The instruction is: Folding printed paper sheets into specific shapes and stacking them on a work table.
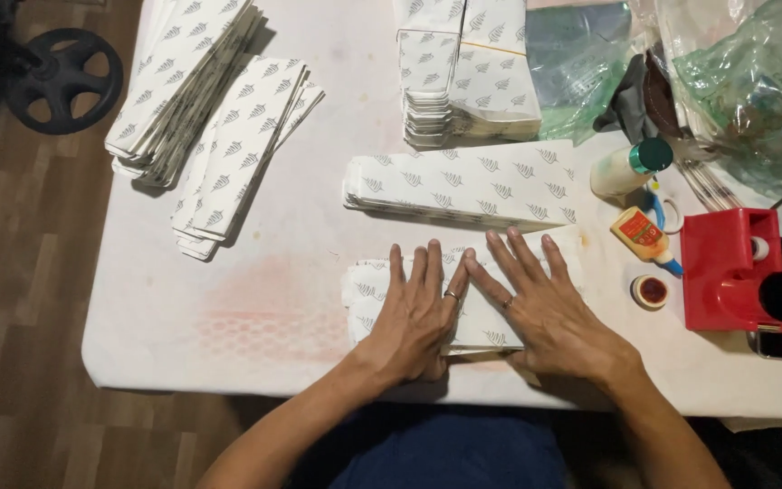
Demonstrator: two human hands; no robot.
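Flat under both hands' fingers lies the paper stack.

Stacks of flat white leaf-patterned paper bags mid-table; orange-labelled glue bottle at right.

Both hands lie flat on a low stack of patterned paper sheets at the near edge of the table. To the left of the left hand the tabletop is bare and open out to the left edge. Farther left and far, two slanting piles of sheets block the way. Just beyond the fingertips a long flat stack lies crosswise, with a taller stack behind it. Right of the right hand the room is tight: a small round tin, a glue bottle and a red tape dispenser stand close together, with plastic bags beyond.
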